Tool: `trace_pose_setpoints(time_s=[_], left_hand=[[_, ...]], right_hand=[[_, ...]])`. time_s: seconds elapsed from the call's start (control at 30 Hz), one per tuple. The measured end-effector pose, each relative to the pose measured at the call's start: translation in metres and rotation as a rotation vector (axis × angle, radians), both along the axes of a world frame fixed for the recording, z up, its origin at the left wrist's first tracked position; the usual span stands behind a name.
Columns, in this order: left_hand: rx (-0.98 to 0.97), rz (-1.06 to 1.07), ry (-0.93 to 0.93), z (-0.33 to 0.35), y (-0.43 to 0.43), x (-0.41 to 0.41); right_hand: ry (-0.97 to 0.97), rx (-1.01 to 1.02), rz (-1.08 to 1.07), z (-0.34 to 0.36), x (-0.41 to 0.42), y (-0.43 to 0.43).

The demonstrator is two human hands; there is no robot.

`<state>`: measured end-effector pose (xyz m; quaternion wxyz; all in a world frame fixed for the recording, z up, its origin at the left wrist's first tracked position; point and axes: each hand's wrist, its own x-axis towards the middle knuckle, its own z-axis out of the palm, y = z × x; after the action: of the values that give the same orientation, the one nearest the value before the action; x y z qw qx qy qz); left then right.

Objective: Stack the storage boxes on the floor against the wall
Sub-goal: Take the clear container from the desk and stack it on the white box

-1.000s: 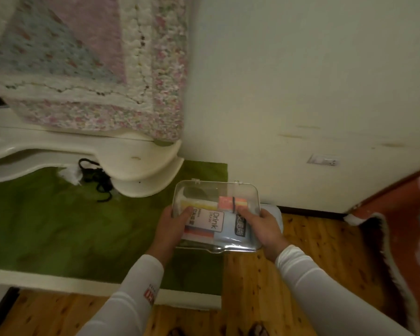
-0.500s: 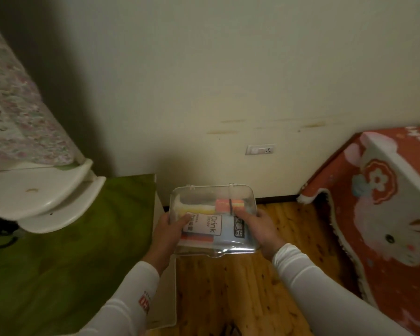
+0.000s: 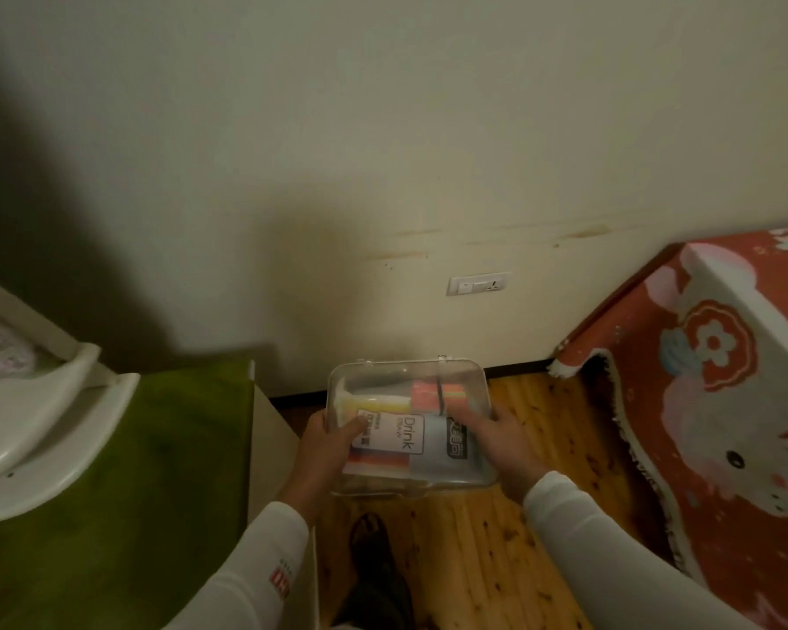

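Note:
A clear plastic storage box [image 3: 408,384] with a shut lid is held level above the wooden floor [image 3: 519,552], close to the cream wall [image 3: 383,152]. Inside it I see a white "Drink straw" packet, a pale blue packet and orange and yellow items. My left hand [image 3: 326,441] grips its left side, thumb on the lid. My right hand [image 3: 503,441] grips the right side the same way. The box hides the floor below it, so I cannot tell whether another box lies there.
A raised green-covered platform [image 3: 110,493] with a white edge lies at the left, with a white curved bed frame [image 3: 42,425] over it. A red cartoon-print rug [image 3: 701,402] covers a block at the right. A wall socket [image 3: 477,284] sits low. My foot [image 3: 374,561] stands below the box.
The view has swung right, from the bed and green platform towards the wall and the red rug. Both hands have kept the same grip on the box.

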<state>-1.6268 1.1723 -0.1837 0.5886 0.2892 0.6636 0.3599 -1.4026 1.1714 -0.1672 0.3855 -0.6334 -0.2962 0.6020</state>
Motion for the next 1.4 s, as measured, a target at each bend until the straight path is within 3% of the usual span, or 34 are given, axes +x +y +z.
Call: trace_pose_setpoints(time_s=[0.57,0.83,1.4], left_hand=[[-0.151,0.050,0.020,-0.061,0.126,-0.022],[-0.239,0.130,0.031,-0.134,0.139,-0.015],[-0.382,0.219,-0.055,-0.342,0.190,0.008]], right_hand=[[-0.134,-0.124,0.059,-0.065,-0.019,0.147],[-0.088,-0.227,0.110,-0.155,-0.012,0.167],[-0.222,-0.289,0.231,-0.374,0.014,0.239]])
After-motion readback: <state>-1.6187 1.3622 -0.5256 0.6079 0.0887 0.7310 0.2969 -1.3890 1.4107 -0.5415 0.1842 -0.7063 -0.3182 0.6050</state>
